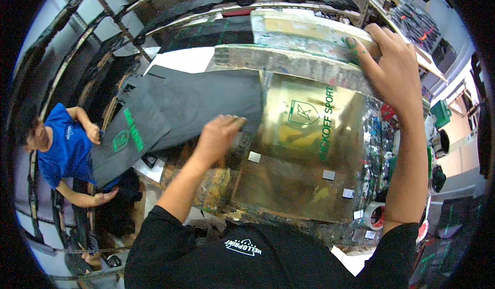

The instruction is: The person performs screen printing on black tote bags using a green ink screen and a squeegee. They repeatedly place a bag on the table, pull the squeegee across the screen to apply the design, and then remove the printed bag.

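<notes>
My left hand (219, 137) is at the near edge of a dark grey fabric piece (206, 95), fingers curled together on it; their tips are slightly blurred. That fabric stretches leftward, where its far end bears a green print. Up at the right, my right hand (392, 57) grips the end of a raised printing screen frame (304, 31), with green ink on its thumb. Between my arms lies a shiny brownish printing board (294, 186), marked with a green crest and lettering (304, 113).
At the left a person in a blue shirt (67, 139) stands by the fabric's end. Small white squares (328, 175) sit on the board, and a tape roll (375, 216) lies at its right. A dark can (441, 143) and a green container (441, 113) stand farther right.
</notes>
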### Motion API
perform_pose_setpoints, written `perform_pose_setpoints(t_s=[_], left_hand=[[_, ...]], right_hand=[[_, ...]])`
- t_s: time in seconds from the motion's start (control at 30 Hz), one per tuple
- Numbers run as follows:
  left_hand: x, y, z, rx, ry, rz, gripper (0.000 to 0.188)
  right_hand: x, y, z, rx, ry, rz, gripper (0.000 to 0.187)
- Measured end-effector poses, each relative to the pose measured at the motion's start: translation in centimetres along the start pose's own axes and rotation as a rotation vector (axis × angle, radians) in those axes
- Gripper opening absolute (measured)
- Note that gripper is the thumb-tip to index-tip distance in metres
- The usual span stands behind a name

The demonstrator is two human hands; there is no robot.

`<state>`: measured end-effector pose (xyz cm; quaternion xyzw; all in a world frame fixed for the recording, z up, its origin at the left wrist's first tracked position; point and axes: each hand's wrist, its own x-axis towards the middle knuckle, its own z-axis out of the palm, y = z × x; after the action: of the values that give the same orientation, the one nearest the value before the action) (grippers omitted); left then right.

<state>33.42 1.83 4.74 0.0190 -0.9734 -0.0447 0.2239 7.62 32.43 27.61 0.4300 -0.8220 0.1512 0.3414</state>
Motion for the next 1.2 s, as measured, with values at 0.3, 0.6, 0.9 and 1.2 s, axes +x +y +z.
perform_pose_setpoints(t_s=[0.3, 0.6, 0.9, 1.2], left_hand=[[3.8, 14.3, 11.5, -0.173, -0.516, 0.224, 0.109], [8.1, 23.1, 16.5, -0.279, -0.419, 0.360, 0.110], [6.6, 26.1, 16.4, -0.344, -0.358, 0.299, 0.111], [5.6, 26.5, 16.3, -0.403, -0.290, 0.276, 0.115]], right_hand=[[-0.5, 0.4, 0.6, -0.025, 0.114, -0.077, 0.050], [-0.2, -0.3, -0.6, 0.025, 0.008, -0.005, 0.050], [0.8, -1.1, -2.4, 0.047, -0.216, 0.081, 0.053], [1.2, -2.3, -1.8, 0.025, -0.219, 0.115, 0.052]])
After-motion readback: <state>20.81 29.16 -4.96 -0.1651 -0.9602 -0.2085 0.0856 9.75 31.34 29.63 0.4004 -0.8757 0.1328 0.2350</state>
